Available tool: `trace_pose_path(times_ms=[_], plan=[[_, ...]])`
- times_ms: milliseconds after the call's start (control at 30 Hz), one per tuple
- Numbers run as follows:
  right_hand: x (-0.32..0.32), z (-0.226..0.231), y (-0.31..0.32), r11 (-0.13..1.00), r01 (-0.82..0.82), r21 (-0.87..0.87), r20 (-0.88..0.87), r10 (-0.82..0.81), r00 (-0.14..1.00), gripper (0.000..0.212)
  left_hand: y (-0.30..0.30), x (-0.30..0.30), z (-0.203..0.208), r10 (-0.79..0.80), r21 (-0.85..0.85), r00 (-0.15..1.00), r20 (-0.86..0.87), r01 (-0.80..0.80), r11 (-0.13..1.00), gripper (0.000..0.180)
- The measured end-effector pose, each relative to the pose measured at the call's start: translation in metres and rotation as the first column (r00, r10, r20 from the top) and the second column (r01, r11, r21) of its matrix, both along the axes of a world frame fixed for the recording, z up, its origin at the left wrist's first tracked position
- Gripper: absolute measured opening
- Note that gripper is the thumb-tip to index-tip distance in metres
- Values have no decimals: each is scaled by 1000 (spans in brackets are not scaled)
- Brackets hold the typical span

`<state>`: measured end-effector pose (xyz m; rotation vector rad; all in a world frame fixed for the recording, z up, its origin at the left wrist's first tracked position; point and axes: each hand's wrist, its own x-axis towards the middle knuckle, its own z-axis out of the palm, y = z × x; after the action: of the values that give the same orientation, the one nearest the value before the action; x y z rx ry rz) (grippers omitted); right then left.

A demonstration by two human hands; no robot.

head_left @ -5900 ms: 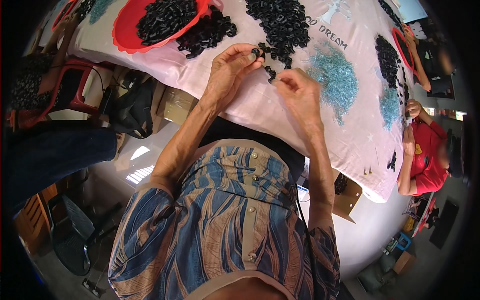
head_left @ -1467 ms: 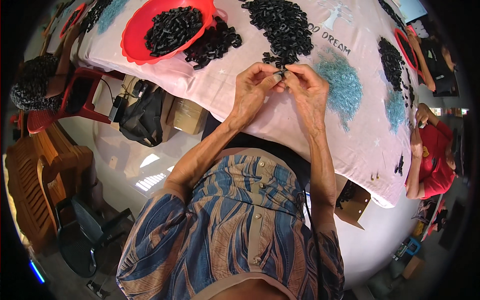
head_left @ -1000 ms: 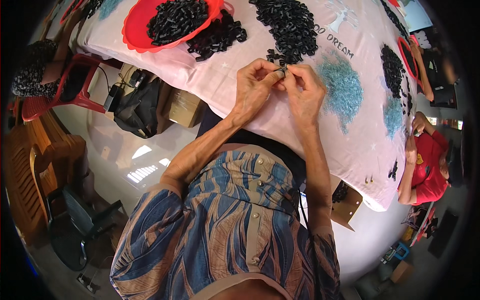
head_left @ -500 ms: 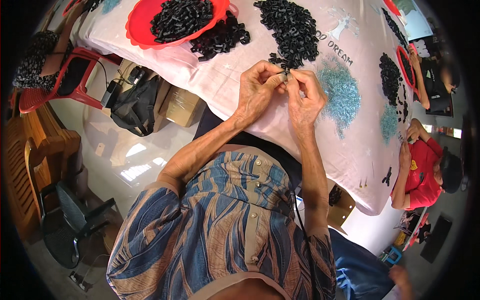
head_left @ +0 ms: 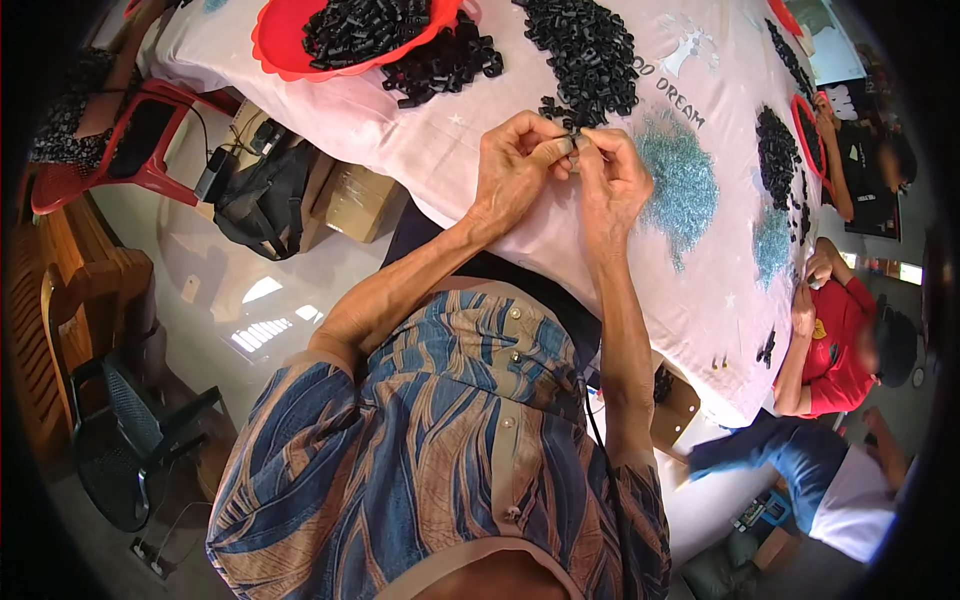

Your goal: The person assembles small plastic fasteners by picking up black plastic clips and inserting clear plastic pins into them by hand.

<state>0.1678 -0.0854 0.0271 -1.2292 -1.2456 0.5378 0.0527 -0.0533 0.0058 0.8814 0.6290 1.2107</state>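
My left hand (head_left: pixel 515 172) and my right hand (head_left: pixel 612 182) meet over the near side of the cloth-covered table, thumbs and forefingers pinched together. Between the fingertips is a small black part (head_left: pixel 574 136), mostly hidden by the fingers. Just beyond them lies a long heap of small black plastic parts (head_left: pixel 588 65). Right of my right hand spreads a pile of tiny shiny blue-silver pieces (head_left: pixel 680 190). At the upper left, a red scalloped bowl (head_left: pixel 280 45) holds more black parts, with a loose heap (head_left: pixel 445 65) spilling beside it.
Other people sit around the table, including one in a red shirt (head_left: pixel 838 345) working on the right. More black parts (head_left: pixel 778 150) lie on that side. A red chair (head_left: pixel 140 150), black bag (head_left: pixel 265 205) and cardboard box (head_left: pixel 358 203) stand left; a person in blue trousers (head_left: pixel 790 455) is behind right.
My hands stay pinched together in nearly the same spot. The person in blue trousers at the lower right has moved farther right, and the view has shifted slightly.
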Motion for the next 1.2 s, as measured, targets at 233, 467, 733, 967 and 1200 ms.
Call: trace_pose_path(times_ms=[233, 467, 733, 967, 1200], plan=[[1, -5, 5, 1000, 5, 15, -16, -5, 1000, 6, 0, 4, 6, 70, 4, 997, 38, -70, 998, 4], [-12, -6, 6, 998, 44, 34, -86, -41, 995, 5, 0, 4, 3, 100, -5, 995, -29, -100, 995, 5], [-5, 1, -1, 997, -43, -66, 101, 49, 994, 28, -1, -1, 10, 89, -60, 996, -18, -90, 994, 3], [-10, 2, 7, 992, 61, 111, 447, -104, 888, 40, 2, -1, 8, 57, -163, 994, 98, -40, 986, 2], [-4, 3, 7, 965, 88, 247, 525, -210, 825, 36, -5, -1, 21, -41, -293, 986, 163, 88, 952, 4]])
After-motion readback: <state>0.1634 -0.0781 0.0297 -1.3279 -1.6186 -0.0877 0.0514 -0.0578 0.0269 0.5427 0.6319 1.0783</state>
